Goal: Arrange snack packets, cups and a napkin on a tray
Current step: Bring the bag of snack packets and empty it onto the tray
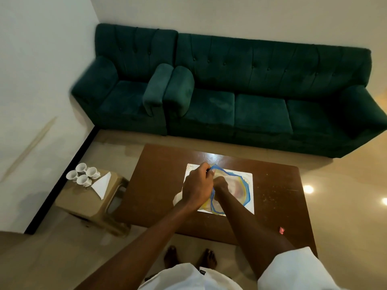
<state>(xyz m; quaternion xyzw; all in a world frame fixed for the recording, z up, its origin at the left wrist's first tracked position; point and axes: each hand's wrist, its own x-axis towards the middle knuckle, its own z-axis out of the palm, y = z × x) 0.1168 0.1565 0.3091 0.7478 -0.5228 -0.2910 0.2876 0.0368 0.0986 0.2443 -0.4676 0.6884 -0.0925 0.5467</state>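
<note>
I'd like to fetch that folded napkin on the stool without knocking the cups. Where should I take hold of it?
Probably pinch the napkin along its edge facing the table, coming from that side. It lies flat, folded into a triangle, and the cups crowd its opposite corner.

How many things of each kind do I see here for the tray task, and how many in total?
Cups: 4
Napkin: 1
Tray: 1
Snack packets: count unclear, bunched together
Total without packets: 6
</note>
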